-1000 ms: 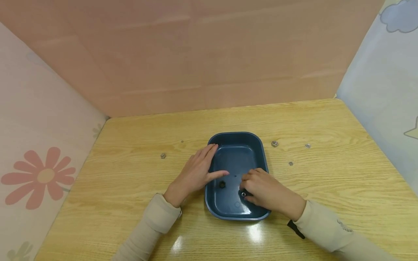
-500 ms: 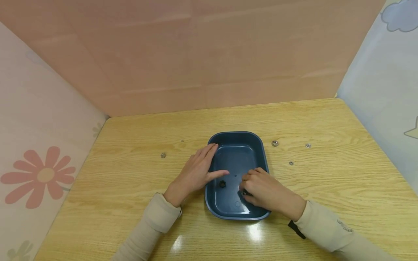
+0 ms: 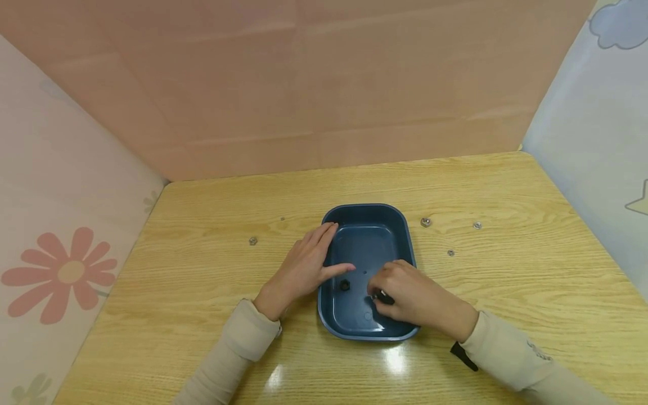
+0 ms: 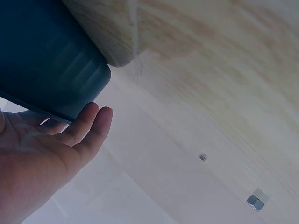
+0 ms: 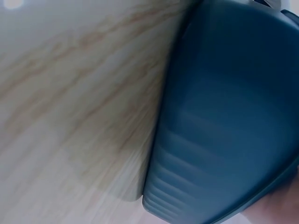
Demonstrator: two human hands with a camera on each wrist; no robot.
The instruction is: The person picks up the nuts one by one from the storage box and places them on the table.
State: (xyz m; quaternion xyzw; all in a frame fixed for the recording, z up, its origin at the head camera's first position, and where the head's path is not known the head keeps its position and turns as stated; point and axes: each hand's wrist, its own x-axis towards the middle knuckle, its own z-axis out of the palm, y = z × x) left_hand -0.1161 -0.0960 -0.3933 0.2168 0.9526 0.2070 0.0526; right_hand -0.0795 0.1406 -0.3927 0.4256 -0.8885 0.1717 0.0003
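A dark blue plastic tray (image 3: 368,247) with a raised rim stands on the table. My left hand (image 3: 309,267) rests on its left rim, fingers extended and thumb reaching over the inside; the left wrist view shows this hand (image 4: 51,154) beside the tray wall. Inside the tray, near the thumb, lies a dark nut (image 3: 345,285). My right hand (image 3: 405,289) reaches over the right side into the tray and pinches a small nut (image 3: 375,297) between thumb and fingers, which mostly hide it. In the right wrist view the tray's outer wall (image 5: 224,121) covers most of that hand.
Right of the tray on the wooden table (image 3: 506,292) lie a larger silver nut (image 3: 426,222) and two smaller nuts (image 3: 477,225). To its left lie a silver nut (image 3: 253,241) and a tiny nut (image 3: 282,219). Panels (image 3: 314,84) border the table.
The small nut lay visible by the right thumb; now the right fingers have closed on it and shifted slightly left and up. The left hand and tray stay put.
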